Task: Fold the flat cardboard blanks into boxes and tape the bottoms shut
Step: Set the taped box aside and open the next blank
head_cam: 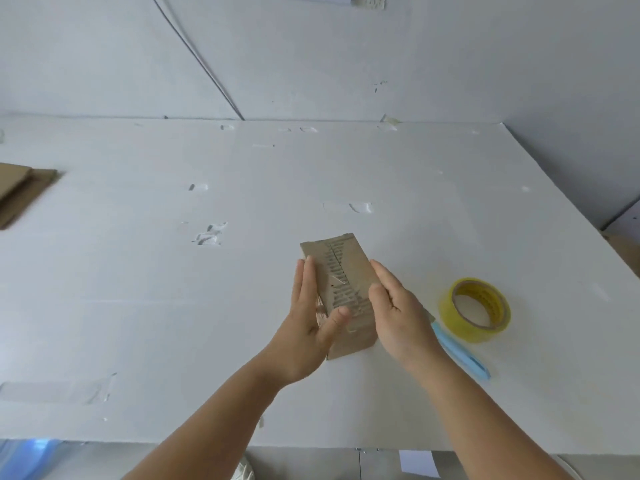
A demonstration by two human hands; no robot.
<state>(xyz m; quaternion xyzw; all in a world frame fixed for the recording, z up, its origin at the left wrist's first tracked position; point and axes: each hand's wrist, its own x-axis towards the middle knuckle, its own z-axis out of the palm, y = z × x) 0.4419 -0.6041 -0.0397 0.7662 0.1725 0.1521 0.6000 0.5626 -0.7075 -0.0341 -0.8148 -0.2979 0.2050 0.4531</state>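
The big white surface (346,174) holds everything. At its far left edge lies a pile of flat cardboard blanks (20,192), not folded yet. Near the middle stands a small brown box (341,271), bottom side up, with clear tape along the seam. The left hand (311,320) lies flat on the box's left side, fingers straight and thumb on top. The right hand (394,306) presses flat on the right side, fingers straight too. Neither hand pinches anything. To do this step well, I think both hands should rub the tape down hard (so no edge lifts) and keep the flaps level. The box is closed, so what is inside cannot be seen. Just right sit a yellow tape roll (476,310) and a blue cutter (460,355).
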